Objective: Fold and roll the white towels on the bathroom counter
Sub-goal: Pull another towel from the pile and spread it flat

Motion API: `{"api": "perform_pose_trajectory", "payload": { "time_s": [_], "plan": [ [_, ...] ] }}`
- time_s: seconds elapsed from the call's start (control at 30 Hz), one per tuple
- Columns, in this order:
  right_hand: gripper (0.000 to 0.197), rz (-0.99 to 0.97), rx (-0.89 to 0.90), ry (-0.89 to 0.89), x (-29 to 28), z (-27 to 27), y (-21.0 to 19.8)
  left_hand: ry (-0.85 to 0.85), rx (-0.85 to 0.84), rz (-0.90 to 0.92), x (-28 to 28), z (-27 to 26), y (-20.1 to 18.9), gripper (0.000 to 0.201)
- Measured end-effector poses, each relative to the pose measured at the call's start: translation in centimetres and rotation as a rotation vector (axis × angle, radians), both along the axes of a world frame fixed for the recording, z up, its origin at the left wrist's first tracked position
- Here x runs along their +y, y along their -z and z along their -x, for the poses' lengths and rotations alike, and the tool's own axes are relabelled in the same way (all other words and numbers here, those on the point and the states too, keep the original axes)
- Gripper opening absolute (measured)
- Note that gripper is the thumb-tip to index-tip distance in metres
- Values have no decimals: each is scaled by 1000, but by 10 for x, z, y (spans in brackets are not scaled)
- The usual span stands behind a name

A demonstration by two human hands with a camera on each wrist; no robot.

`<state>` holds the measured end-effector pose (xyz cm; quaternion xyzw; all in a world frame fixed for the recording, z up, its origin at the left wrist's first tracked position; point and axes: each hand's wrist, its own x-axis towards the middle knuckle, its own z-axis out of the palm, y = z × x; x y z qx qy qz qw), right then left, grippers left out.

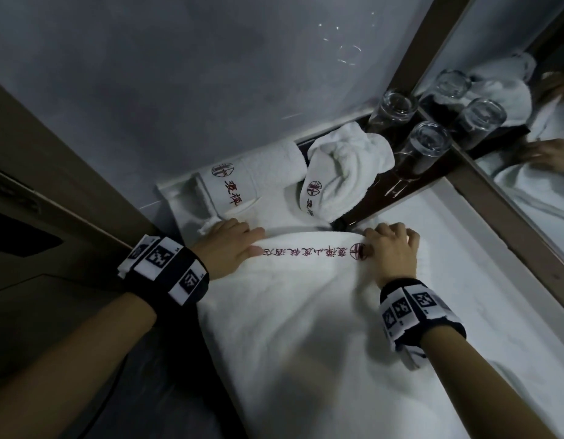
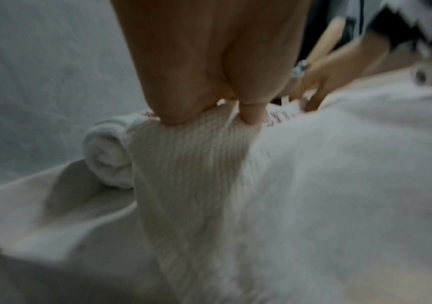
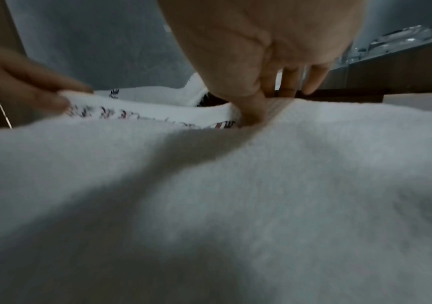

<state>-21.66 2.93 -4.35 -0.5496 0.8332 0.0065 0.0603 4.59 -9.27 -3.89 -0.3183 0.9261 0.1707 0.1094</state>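
Note:
A large white towel (image 1: 306,327) with red embroidered lettering lies spread along the counter. My left hand (image 1: 230,245) pinches its far folded edge at the left end of the lettering, thumb on top. My right hand (image 1: 391,248) pinches the same edge by the round red logo. In the left wrist view the left hand (image 2: 209,115) clamps the ribbed border of the towel (image 2: 313,205). In the right wrist view the thumb of the right hand (image 3: 258,107) presses into the towel (image 3: 209,205). A rolled towel (image 1: 242,182) and a bunched towel (image 1: 340,172) lie beyond.
Three upturned drinking glasses (image 1: 426,147) stand on a dark tray at the back right, against a framed mirror (image 1: 527,128). A grey wall (image 1: 179,74) closes the far side. A brown door panel (image 1: 36,185) runs along the left.

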Motion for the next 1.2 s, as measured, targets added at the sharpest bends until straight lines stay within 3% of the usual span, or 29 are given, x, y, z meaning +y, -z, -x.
{"api": "perform_pose_trajectory", "payload": {
  "time_s": [0.1, 0.2, 0.33, 0.43, 0.53, 0.63, 0.77, 0.93, 1.1, 1.2],
  "plan": [
    [28, 25, 49, 26, -2, 1, 1, -33, 70, 88, 1, 2, -5, 31],
    [30, 79, -68, 92, 0, -5, 3, -134, 127, 286, -4, 4, -7, 26],
    [56, 170, -148, 93, 13, -25, -1, -279, 150, 328, 18, -5, -1, 51],
    [57, 223, -232, 75, 26, -42, -6, -330, 182, 299, 48, -14, 4, 62],
    [58, 137, -393, -9, 38, -55, -11, -448, 224, 169, 69, -22, 9, 62],
    [63, 3, -454, -115, 48, -67, -11, -723, 283, -8, 72, -29, 12, 65],
    [60, 7, -503, -101, 46, -76, -14, -1027, 445, -263, 48, -37, 8, 73],
    [54, -45, -296, -88, 32, -95, -23, -1055, 641, -510, 5, -42, 10, 48],
    [48, 93, -535, -238, -2, -132, -37, -962, 641, -633, -5, -47, -2, 31],
    [58, 175, -663, -294, -21, -152, -43, -877, 710, -676, 12, -46, -22, 24]
  ]
}}
